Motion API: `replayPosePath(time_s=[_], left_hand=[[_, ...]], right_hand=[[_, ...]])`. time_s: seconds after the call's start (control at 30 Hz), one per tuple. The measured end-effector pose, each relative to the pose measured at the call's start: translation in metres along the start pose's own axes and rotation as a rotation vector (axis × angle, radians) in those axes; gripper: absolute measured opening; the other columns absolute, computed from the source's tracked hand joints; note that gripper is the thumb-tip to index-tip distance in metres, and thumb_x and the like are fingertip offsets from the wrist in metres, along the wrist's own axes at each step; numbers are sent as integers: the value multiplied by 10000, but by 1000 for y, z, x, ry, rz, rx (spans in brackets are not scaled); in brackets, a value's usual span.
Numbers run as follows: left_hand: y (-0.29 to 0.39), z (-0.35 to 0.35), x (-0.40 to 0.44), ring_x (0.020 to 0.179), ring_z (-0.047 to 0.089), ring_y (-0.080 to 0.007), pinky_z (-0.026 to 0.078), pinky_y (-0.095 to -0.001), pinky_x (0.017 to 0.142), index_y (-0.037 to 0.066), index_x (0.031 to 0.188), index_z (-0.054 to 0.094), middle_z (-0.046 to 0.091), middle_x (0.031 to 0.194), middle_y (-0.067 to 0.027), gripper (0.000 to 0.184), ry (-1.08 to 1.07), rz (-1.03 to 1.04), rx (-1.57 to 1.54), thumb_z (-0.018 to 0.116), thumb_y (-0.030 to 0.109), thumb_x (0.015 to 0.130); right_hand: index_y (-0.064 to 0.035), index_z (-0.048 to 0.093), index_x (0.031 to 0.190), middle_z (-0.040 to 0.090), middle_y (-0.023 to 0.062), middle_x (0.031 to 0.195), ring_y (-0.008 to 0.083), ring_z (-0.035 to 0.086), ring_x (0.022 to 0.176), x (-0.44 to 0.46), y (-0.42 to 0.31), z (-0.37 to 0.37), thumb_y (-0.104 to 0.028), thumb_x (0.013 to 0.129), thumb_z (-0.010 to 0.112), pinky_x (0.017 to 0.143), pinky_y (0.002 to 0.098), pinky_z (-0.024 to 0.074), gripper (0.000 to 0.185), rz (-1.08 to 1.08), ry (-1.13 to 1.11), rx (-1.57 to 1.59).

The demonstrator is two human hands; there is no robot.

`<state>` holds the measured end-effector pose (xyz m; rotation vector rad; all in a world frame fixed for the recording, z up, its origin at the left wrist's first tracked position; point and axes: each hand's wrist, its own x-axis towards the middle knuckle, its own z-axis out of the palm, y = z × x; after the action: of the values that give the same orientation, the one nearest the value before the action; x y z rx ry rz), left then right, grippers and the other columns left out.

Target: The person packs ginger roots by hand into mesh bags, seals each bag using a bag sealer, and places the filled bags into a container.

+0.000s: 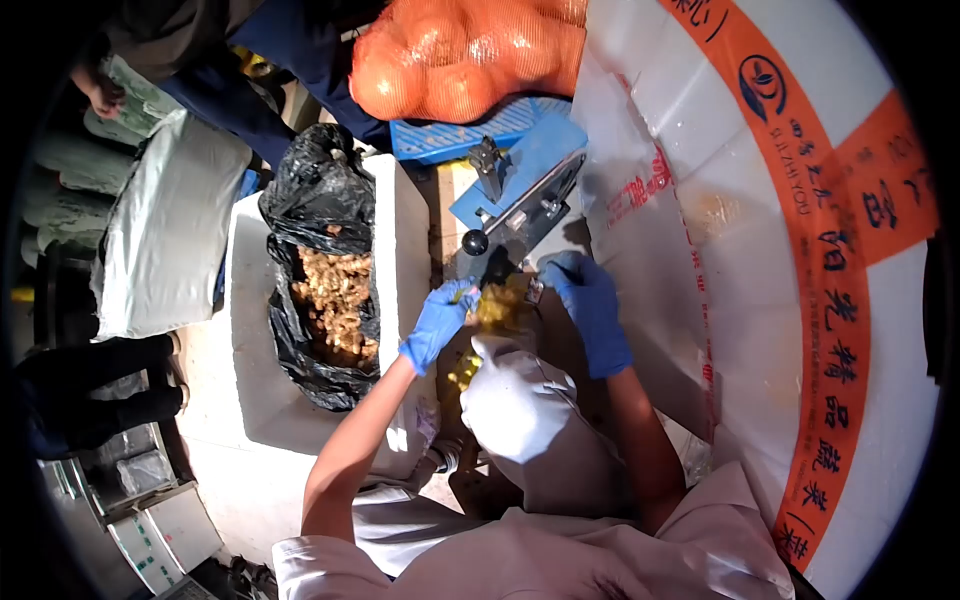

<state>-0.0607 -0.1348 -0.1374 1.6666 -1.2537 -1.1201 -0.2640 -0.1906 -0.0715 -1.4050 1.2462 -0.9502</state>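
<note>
My left hand (437,322), in a blue glove, has its fingertips pinched on the left side of a small see-through bag (503,307) with yellowish contents. My right hand (588,305), also gloved in blue, is to the right of the bag with its fingers curled; what they grip is hidden. A small label with red and white on it (534,290) shows by its fingertips. Just beyond both hands stands a blue bench device (535,175) with a black ball knob (474,242). More yellow pieces (465,370) show below the left hand.
A white foam box (402,230) on the left holds ginger (338,300) in a black plastic bag (318,190). Orange mesh sacks (465,60) with round produce lie on a blue crate (430,143). Tall white packaging with orange tape (830,250) borders the right. Other people stand at left.
</note>
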Motion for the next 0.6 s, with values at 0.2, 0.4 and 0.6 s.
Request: replayPosePath(time_s=[0.2, 0.4, 0.6], left_hand=[[132, -76, -69, 671, 485, -55, 409, -183, 630, 52, 902, 529, 533, 768, 16, 132, 34, -158, -505, 552, 123, 793], [224, -116, -106, 685, 472, -72, 380, -186, 643, 28, 848, 532, 517, 793, 3, 76, 93, 284, -329, 526, 85, 797], [290, -101, -152, 638, 436, -75, 366, -202, 587, 24, 801, 492, 482, 739, -4, 112, -4, 103, -300, 510, 134, 819]], right_hand=[[-42, 505, 1036, 512, 138, 1008, 245, 482, 961, -10, -66, 33, -281, 659, 664, 819, 310, 378, 474, -202, -661, -42], [-27, 90, 1290, 229, 238, 1259, 340, 245, 1172, -38, -85, 95, -441, 426, 781, 966, 363, 237, 1182, -287, -499, -10], [-40, 111, 1282, 253, 171, 1257, 269, 292, 1141, -65, -97, 100, -259, 512, 740, 910, 332, 311, 1018, -103, -536, 899]])
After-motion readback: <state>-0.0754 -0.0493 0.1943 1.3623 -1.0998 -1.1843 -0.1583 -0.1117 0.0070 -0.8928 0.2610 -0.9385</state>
